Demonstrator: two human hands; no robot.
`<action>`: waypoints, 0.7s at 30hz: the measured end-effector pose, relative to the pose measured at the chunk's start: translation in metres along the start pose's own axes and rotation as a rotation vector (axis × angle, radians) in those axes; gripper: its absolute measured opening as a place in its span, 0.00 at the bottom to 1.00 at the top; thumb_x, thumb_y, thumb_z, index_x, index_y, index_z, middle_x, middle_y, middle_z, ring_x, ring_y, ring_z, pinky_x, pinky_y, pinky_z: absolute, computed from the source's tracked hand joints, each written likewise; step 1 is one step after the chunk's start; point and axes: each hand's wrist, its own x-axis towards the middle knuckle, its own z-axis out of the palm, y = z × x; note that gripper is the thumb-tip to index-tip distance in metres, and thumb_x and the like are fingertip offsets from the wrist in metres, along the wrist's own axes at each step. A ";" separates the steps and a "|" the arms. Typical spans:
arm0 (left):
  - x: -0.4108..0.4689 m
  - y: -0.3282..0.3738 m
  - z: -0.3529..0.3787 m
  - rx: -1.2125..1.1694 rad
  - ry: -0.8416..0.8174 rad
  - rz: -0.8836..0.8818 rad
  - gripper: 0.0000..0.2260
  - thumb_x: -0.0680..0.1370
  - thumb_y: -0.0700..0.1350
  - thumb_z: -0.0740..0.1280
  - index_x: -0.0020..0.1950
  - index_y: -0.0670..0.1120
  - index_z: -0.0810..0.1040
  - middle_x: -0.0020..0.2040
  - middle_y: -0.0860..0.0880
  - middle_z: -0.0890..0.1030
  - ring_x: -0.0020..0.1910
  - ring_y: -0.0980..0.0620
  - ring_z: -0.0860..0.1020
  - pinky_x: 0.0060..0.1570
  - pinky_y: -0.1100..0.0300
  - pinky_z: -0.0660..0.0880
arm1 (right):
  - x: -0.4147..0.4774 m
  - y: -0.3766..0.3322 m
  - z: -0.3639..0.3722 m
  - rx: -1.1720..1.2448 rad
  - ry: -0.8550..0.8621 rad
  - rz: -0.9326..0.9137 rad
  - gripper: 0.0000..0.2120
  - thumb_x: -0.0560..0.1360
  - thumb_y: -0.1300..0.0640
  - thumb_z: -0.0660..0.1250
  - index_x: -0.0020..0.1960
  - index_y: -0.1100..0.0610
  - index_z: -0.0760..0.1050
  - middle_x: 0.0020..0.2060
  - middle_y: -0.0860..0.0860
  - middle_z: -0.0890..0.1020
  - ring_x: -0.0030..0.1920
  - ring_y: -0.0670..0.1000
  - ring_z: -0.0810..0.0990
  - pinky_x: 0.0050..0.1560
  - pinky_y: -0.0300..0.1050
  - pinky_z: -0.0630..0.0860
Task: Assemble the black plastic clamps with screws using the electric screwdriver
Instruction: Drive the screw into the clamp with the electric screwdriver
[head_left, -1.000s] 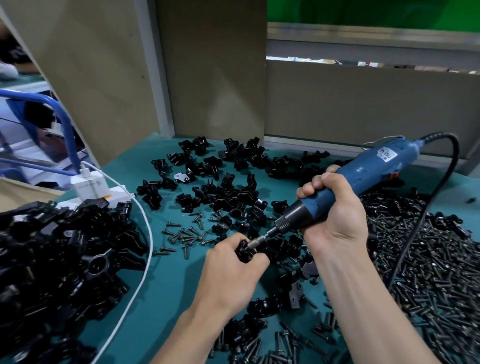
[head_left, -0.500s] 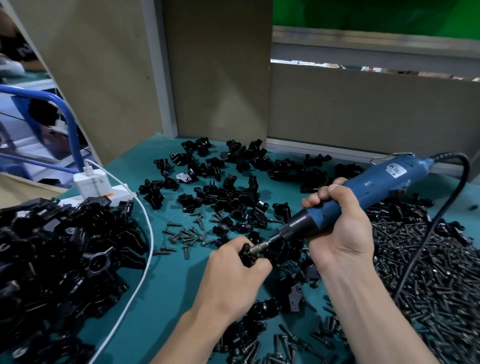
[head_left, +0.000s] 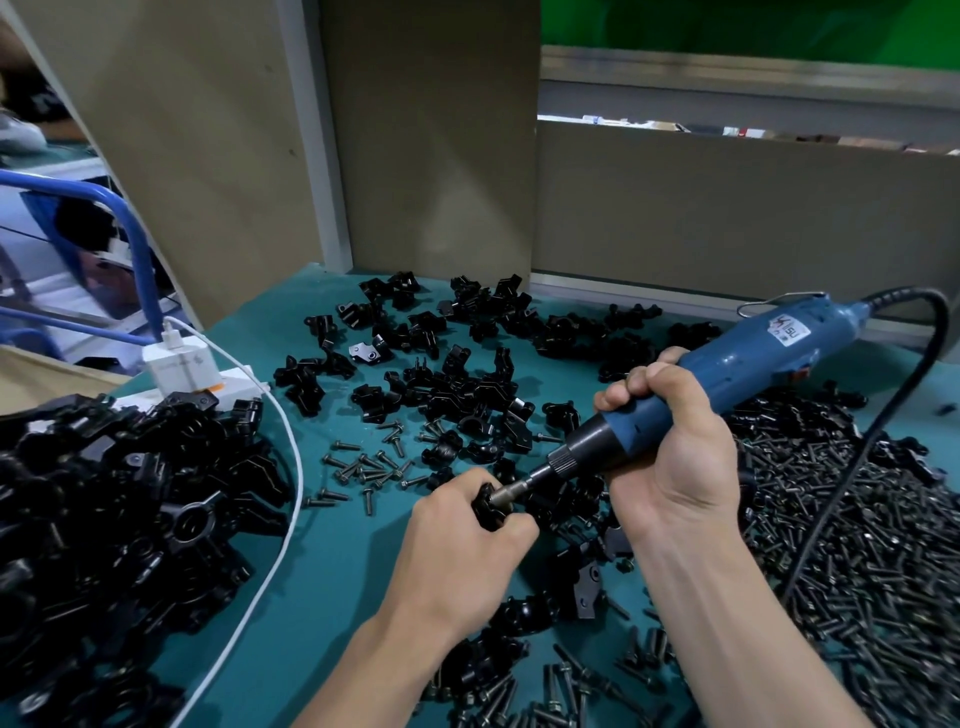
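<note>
Fingers of the left hand (head_left: 457, 543) pinch the black clamp (head_left: 484, 508); right hand (head_left: 675, 457) grips the electric screwdriver (head_left: 737, 371), slanting in from the worktop (head_left: 332, 571) right edge, bit meeting clamp.

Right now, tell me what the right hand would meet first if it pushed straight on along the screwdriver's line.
The right hand points the electric screwdriver down-left, its bit at the black clamp that the left hand grips. That clamp comes first; the left hand seems to lie just behind it.
</note>
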 end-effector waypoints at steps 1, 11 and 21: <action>0.000 0.000 0.000 -0.001 -0.002 -0.003 0.05 0.67 0.56 0.65 0.35 0.59 0.70 0.23 0.57 0.68 0.22 0.55 0.63 0.22 0.61 0.62 | 0.000 0.000 0.000 -0.001 -0.002 -0.001 0.11 0.74 0.69 0.65 0.50 0.56 0.70 0.34 0.51 0.73 0.32 0.50 0.75 0.39 0.44 0.78; 0.001 0.000 0.001 0.010 0.023 -0.021 0.08 0.64 0.58 0.64 0.35 0.56 0.69 0.24 0.56 0.68 0.22 0.56 0.63 0.22 0.63 0.61 | -0.001 0.001 0.001 0.003 -0.003 0.001 0.11 0.75 0.70 0.63 0.51 0.56 0.71 0.34 0.51 0.74 0.32 0.50 0.75 0.39 0.44 0.77; -0.001 0.006 -0.002 -0.020 -0.013 -0.061 0.05 0.66 0.54 0.65 0.34 0.56 0.70 0.23 0.56 0.67 0.22 0.54 0.62 0.22 0.63 0.61 | -0.002 0.000 0.007 -0.057 -0.098 -0.019 0.12 0.71 0.68 0.66 0.50 0.55 0.73 0.33 0.51 0.73 0.31 0.51 0.74 0.38 0.44 0.77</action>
